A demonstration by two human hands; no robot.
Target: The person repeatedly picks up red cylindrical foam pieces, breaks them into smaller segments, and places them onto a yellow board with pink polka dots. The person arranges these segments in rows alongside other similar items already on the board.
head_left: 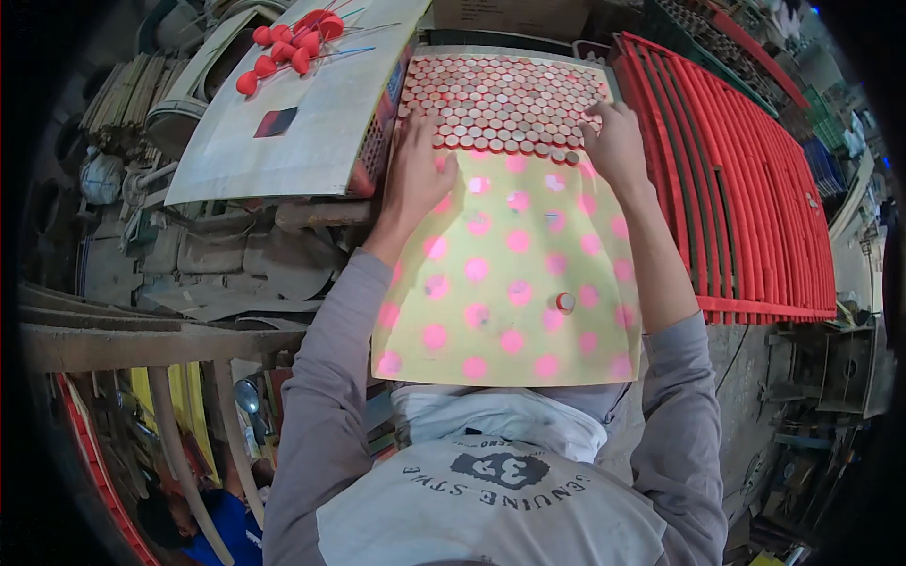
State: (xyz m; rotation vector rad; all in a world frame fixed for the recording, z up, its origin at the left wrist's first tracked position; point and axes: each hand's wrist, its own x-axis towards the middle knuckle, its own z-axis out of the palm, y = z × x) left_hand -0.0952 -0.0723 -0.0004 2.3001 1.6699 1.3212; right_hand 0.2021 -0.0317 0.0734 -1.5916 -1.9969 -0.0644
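Many small round discs (pixel 510 99), with pale tops and red sides, stand packed in close rows on the far part of a yellow sheet with pink dots (pixel 495 250). My left hand (pixel 418 170) rests at the left edge of these rows, fingers stretched out and thumb apart. At their right edge is my right hand (pixel 618 141), its fingers bent and the fingertips apart against the outer discs. Nothing shows between the fingers of either hand. A few discs sit just in front of the near row. One single disc (pixel 565 302) lies on its side nearer to me.
To the left, a pale board (pixel 226 151) carries several red domed pieces (pixel 283 47) with thin sticks. A rack of long red slats (pixel 755 198) stands at the right. Wooden rails (pixel 142 347) run along the left; a person in blue (pixel 226 519) is below them.
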